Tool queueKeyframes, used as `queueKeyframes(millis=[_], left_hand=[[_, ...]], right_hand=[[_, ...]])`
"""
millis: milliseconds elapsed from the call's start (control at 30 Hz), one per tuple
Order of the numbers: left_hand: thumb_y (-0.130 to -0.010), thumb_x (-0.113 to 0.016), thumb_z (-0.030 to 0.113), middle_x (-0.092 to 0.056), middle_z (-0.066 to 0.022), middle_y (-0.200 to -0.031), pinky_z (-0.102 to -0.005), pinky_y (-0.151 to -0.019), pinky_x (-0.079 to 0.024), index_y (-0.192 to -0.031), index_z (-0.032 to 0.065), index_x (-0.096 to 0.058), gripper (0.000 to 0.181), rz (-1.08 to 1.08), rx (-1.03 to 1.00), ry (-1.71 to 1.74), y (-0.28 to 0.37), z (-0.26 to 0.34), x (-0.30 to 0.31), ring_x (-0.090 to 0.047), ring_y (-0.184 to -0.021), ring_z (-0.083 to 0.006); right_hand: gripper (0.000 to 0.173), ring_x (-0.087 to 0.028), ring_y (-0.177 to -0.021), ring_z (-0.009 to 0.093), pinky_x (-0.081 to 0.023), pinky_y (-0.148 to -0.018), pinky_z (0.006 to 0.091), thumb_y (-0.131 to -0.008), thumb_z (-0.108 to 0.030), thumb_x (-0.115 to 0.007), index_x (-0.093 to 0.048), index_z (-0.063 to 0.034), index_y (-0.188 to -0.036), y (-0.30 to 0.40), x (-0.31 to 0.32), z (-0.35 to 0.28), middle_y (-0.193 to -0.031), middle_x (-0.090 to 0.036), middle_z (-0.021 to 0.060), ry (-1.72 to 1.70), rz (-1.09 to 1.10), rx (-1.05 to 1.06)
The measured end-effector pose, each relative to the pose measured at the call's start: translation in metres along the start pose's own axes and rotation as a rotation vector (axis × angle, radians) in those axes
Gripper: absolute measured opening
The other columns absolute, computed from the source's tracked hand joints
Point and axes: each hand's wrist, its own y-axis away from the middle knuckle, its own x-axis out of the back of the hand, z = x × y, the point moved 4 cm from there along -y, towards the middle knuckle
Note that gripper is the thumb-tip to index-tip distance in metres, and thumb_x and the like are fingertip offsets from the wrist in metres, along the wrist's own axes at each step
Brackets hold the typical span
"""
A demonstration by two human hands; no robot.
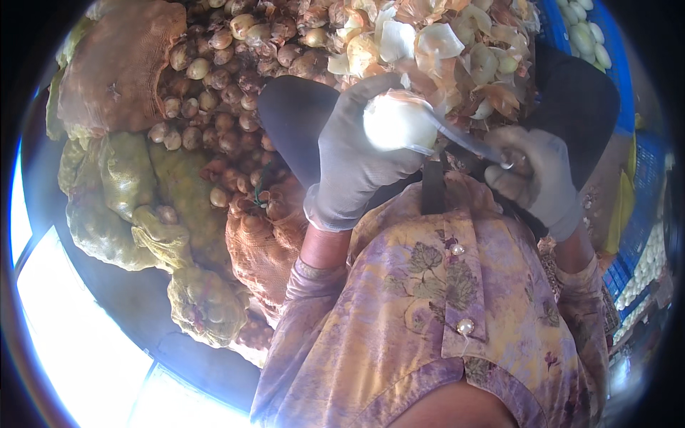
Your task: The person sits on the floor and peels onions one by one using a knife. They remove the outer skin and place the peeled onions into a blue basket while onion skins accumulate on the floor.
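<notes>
A bright white peeled onion point(398, 122) rests in the grip of my left hand point(356, 155), which wears a thin pale glove. My right hand point(535, 174), gloved the same way, is closed around the handle of a knife point(465, 139). Its blade points up and left, and its tip meets or overlaps the onion's right side; some blur hides the exact contact. Thin loose skin shows along the onion's upper and lower edges. Just beyond both hands lies a heap of onion peels point(439, 48).
Unpeeled onions point(225, 96) spread at the upper left, beside an orange mesh sack point(120, 69) and yellow-green mesh sacks point(128, 176). Another orange mesh sack point(265, 241) sits by my left forearm. At upper right, a blue crate point(615, 69) holds peeled onions point(586, 40).
</notes>
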Motion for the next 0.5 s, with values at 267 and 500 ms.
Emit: queueKeyframes(millis=[267, 500], left_hand=[[-0.061, -0.092, 0.015, -0.065, -0.0114, -0.118, -0.0306, -0.096, -0.052, -0.131, -0.0060, -0.053, 0.083, 0.007, -0.114, -0.332, -0.004, 0.006, 0.005, -0.064, -0.108, -0.0185], [-0.054, -0.095, 0.018, -0.066, -0.0116, -0.121, -0.0327, -0.098, -0.052, -0.133, -0.0056, -0.053, 0.093, -0.202, -0.096, -0.073, -0.014, -0.002, 0.012, -0.064, -0.111, -0.0193]], right_hand=[[0.032, -0.054, -0.052, 0.020, -0.042, -0.055, 0.0346, -0.088, -0.031, -0.076, -0.070, -0.0015, -0.101, 0.013, -0.025, 0.013, -0.059, -0.053, 0.0103, -0.129, -0.008, -0.259], [0.063, -0.038, -0.041, 0.006, -0.028, -0.043, 0.0270, -0.093, -0.059, -0.067, -0.069, 0.0043, -0.090, 0.019, -0.028, 0.035, -0.049, -0.044, -0.0019, -1.069, -0.534, -0.652]])
